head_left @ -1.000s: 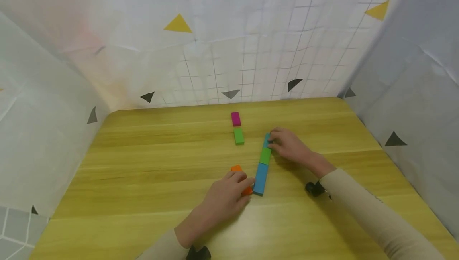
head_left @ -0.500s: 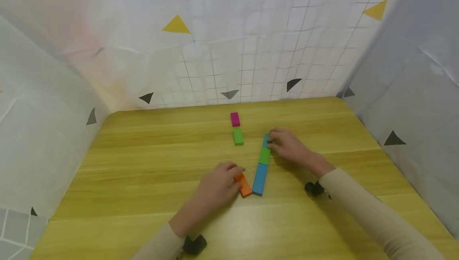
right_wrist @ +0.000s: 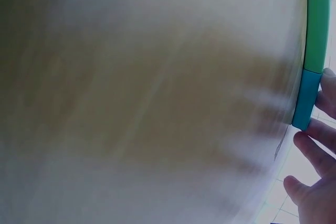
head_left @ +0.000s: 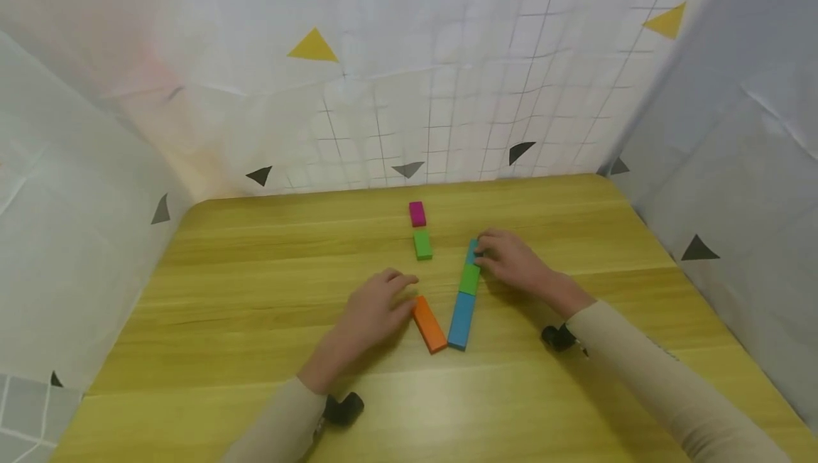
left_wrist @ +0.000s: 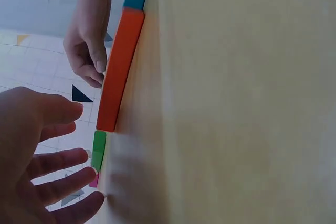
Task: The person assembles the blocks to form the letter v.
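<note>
left hand is spread beside the orange block, holding nothing. can't tell if right hand grips the far blue block; steady it softly.

The left hand has slid leftward off the orange block.

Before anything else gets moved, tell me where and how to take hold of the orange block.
I'd pinch the orange block across its narrow width, toward the far end, coming from above and the left. It lies flat and slanted: its near end sits right by the long blue block, while the far end angles away, leaving finger room on both long sides.
</note>
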A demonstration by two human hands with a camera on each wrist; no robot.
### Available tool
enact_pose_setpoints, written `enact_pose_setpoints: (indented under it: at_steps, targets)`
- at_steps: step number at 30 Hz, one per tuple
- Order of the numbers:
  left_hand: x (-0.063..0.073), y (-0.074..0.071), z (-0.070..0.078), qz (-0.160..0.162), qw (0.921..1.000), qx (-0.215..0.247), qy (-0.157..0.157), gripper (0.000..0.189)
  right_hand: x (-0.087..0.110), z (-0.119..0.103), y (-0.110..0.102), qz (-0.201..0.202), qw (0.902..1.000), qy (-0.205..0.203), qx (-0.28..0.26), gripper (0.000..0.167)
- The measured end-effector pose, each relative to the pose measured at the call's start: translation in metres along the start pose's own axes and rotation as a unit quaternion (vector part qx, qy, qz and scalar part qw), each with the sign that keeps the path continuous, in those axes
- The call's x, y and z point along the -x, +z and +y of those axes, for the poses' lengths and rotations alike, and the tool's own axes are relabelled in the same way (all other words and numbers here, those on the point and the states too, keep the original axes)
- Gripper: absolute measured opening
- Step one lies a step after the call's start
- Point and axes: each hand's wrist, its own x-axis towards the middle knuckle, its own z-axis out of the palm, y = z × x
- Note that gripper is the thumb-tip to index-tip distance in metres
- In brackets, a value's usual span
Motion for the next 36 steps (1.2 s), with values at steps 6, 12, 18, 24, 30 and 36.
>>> enact_pose_setpoints:
  at_steps: [6, 12, 18, 24, 30, 36]
  targets:
    - [-0.011, -0.002, -0.006, -0.008, 0.9999, 0.007, -0.006, 0.034, 0.002, 0.000, 0.001, 0.005, 1.0000, 0.000, -0.002, 0.016]
    - [-0.022, -0.003, -0.014, -0.022, 0.9997, 0.010, -0.009, 0.034, 0.003, -0.003, 0.000, 0.001, 0.9999, 0.010, -0.008, 0.017]
    - [-0.034, -0.003, -0.021, -0.031, 0.9995, -0.006, -0.004, 0.036, 0.004, 0.000, 0.000, 0.000, 1.0000, 0.006, -0.007, 0.017]
    - [-0.046, -0.001, -0.026, -0.039, 0.9992, -0.010, 0.003, 0.038, 0.005, 0.003, 0.001, 0.000, 0.9999, 0.005, -0.012, 0.018]
    - [-0.055, -0.001, -0.027, -0.040, 0.9992, -0.003, -0.002, 0.039, 0.005, 0.000, 0.000, -0.002, 0.9998, 0.011, -0.014, 0.019]
    - [-0.063, -0.006, -0.027, -0.039, 0.9988, 0.027, -0.008, 0.040, 0.004, -0.004, -0.002, -0.008, 0.9996, 0.023, -0.016, 0.020]
